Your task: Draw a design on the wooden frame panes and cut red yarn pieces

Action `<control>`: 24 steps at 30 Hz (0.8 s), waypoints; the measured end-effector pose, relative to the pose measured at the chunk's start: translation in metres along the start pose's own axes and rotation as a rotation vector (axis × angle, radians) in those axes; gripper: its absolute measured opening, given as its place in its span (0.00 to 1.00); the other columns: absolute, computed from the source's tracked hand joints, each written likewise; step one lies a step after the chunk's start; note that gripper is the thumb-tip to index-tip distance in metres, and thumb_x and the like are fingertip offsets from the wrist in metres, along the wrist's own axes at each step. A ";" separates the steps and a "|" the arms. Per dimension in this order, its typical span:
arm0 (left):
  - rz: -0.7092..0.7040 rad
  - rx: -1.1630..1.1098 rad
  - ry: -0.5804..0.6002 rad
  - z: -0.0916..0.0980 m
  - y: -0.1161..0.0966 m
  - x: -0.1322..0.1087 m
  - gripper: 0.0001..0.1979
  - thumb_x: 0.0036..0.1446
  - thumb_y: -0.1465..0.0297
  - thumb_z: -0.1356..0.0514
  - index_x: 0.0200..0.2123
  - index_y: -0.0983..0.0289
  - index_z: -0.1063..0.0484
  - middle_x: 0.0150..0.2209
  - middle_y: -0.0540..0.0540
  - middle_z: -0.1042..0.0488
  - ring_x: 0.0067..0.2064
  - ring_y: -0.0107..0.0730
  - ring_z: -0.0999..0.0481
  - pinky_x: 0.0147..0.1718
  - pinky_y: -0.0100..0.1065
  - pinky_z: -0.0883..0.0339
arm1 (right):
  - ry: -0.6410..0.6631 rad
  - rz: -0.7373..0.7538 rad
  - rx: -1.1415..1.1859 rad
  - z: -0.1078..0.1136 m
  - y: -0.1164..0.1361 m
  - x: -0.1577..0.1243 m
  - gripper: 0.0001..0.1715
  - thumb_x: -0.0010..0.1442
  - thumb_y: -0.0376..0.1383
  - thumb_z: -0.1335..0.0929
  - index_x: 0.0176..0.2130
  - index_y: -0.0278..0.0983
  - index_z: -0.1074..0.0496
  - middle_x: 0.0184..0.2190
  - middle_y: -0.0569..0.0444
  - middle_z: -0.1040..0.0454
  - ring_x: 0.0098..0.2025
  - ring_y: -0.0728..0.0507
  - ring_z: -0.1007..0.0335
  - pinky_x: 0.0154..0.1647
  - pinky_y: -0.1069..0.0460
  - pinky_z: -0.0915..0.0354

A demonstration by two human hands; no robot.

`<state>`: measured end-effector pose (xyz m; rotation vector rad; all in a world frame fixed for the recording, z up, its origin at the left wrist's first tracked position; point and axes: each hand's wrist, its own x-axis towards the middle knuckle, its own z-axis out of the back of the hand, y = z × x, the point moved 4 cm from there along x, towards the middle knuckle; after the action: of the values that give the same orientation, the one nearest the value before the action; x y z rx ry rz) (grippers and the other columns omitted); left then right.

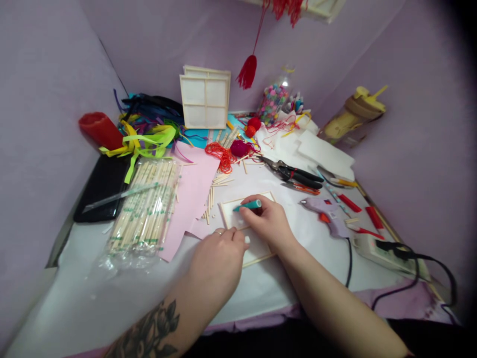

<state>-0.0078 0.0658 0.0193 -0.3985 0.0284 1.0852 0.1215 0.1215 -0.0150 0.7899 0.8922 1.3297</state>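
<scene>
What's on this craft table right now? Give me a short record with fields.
Setting: white table in a lilac-walled corner
Right hand: holds teal pen, tip at the framed panel
Left hand: rests on the framed panel's near left part, fingers curled
Right of it: glue gun, power strip
Left of it: pink paper, bag of wooden sticks
Behind it: black pliers
</scene>
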 end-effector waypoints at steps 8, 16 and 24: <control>0.009 -0.028 0.022 0.000 0.001 0.001 0.10 0.65 0.71 0.48 0.42 0.67 0.27 0.38 0.59 0.23 0.41 0.45 0.24 0.40 0.45 0.27 | -0.032 0.000 -0.002 0.005 -0.001 0.000 0.10 0.51 0.40 0.30 0.33 0.37 0.25 0.24 0.58 0.26 0.25 0.47 0.33 0.27 0.54 0.38; 0.000 -0.023 0.006 0.000 0.001 0.000 0.11 0.65 0.72 0.48 0.43 0.67 0.27 0.38 0.60 0.23 0.41 0.45 0.24 0.39 0.44 0.28 | -0.056 -0.012 -0.036 0.010 -0.001 0.002 0.10 0.51 0.41 0.31 0.33 0.38 0.25 0.23 0.57 0.26 0.25 0.46 0.33 0.28 0.53 0.38; 0.005 -0.021 -0.003 0.003 0.000 0.000 0.09 0.65 0.72 0.47 0.41 0.67 0.27 0.37 0.59 0.23 0.40 0.44 0.24 0.38 0.42 0.29 | -0.047 -0.004 -0.011 0.007 0.002 0.001 0.10 0.51 0.41 0.31 0.33 0.38 0.25 0.24 0.57 0.26 0.25 0.46 0.33 0.28 0.53 0.37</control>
<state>-0.0083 0.0670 0.0217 -0.4157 0.0151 1.0915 0.1270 0.1224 -0.0101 0.8073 0.8477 1.3068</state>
